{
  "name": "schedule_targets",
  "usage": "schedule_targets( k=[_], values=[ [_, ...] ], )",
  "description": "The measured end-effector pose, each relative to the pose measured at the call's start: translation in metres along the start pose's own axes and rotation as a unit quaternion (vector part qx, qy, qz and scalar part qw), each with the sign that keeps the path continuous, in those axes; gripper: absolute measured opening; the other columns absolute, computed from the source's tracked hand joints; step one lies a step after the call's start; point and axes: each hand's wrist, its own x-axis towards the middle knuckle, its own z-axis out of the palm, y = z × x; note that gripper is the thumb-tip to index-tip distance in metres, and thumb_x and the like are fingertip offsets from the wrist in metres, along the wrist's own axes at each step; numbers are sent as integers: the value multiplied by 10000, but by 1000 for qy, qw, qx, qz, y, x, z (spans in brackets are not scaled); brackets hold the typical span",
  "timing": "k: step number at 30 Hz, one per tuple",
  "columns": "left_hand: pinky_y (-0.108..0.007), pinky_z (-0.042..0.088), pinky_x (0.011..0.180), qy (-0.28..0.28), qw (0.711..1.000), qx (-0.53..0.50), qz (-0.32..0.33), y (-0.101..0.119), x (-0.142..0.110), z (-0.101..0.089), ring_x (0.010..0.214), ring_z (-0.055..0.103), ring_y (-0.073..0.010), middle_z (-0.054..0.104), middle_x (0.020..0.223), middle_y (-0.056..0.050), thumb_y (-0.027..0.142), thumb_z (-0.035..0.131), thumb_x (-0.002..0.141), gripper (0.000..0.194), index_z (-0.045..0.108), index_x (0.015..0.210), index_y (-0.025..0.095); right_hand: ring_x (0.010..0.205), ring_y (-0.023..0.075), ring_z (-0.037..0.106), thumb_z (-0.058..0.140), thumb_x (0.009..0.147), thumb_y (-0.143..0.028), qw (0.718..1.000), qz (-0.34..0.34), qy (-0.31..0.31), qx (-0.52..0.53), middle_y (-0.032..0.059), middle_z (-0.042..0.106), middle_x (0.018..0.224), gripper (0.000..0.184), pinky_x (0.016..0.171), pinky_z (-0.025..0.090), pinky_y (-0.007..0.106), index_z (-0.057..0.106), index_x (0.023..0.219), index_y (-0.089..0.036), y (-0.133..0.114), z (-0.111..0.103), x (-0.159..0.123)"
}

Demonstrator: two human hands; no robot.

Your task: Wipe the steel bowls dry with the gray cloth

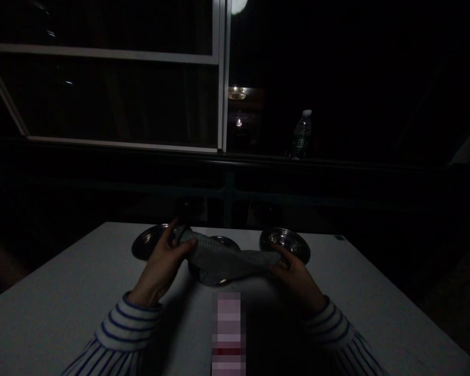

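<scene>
A grey cloth point(223, 261) is stretched between my two hands above the white table point(62, 308). My left hand point(162, 266) pinches the cloth's left end, fingers closed on it. My right hand point(293, 274) grips the right end. Under the cloth lies a metal plate point(219, 241), mostly hidden. Another metal plate point(147, 243) lies just behind my left hand, and a third metal plate point(285, 243) sits just behind my right hand. Both sleeves are white with dark stripes.
The room is very dark. A plastic water bottle point(301, 134) stands on a ledge behind the table. A white-framed window point(219, 78) fills the back left. The table's far edge runs just behind the plates.
</scene>
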Motion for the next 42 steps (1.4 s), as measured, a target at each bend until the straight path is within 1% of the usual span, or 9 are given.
schedule_targets(
  k=[6,11,13,17,20,25,32,38,42],
  values=[
    [-360,376,900,-60,940,322,95,-6,10,-21,1014,534,-244,603,1065,-97,366,579,675,473,565,1090,139,830,241,581,605,652,-321,967,-93,6,-236,69,651,838,228,796,410,385,672,824,-188,-3,-15,14],
    [-344,382,848,-68,878,428,202,-1,16,-32,920,536,-231,589,971,-79,413,529,704,276,647,779,176,1007,239,490,628,624,-305,950,-176,-7,-257,64,563,1001,118,905,324,371,604,610,-190,-20,-25,26],
    [-308,387,825,-94,891,396,203,5,14,-32,914,521,-215,575,971,-65,395,559,682,224,625,686,181,992,225,503,611,631,-287,962,-155,-48,-221,58,568,1014,116,881,342,351,572,601,-181,-34,-27,29],
    [-227,402,607,-140,944,286,88,14,9,-30,678,508,-146,558,704,-7,375,594,661,202,579,653,174,677,155,545,566,660,-296,979,-69,-98,-164,-5,589,701,124,612,401,262,564,670,-172,-59,-26,31],
    [-207,378,518,-149,964,217,30,12,9,-35,586,473,-117,505,612,22,365,611,657,201,561,661,170,515,102,459,577,663,-315,981,-62,-104,-154,-60,468,523,173,489,330,213,502,591,-177,-68,-24,33],
    [-251,453,516,-183,976,105,-48,3,14,-51,617,536,-142,558,698,-10,294,659,634,189,582,750,166,520,91,456,617,652,-365,988,-71,-78,-114,-66,471,551,221,486,328,204,500,646,-177,-69,-26,40],
    [-232,473,612,-167,974,-152,-33,-12,16,-60,673,567,-133,607,725,-14,278,773,495,355,603,784,161,609,114,531,665,627,-375,996,-17,-82,-12,-35,564,633,274,577,401,223,529,757,-176,-63,-18,42],
    [-237,480,577,-204,965,-161,-23,-16,14,-67,629,569,-128,600,696,3,203,765,512,343,579,800,178,627,108,529,673,617,-364,997,2,-82,-16,-34,570,661,263,590,394,219,557,757,-174,-58,-20,45],
    [-197,437,438,-170,977,-131,-2,-4,14,-57,524,537,-101,590,679,16,208,737,547,324,550,810,186,635,114,521,640,638,-366,990,21,-117,-69,-30,557,662,231,598,381,229,571,733,-167,-46,-24,48]
  ],
)
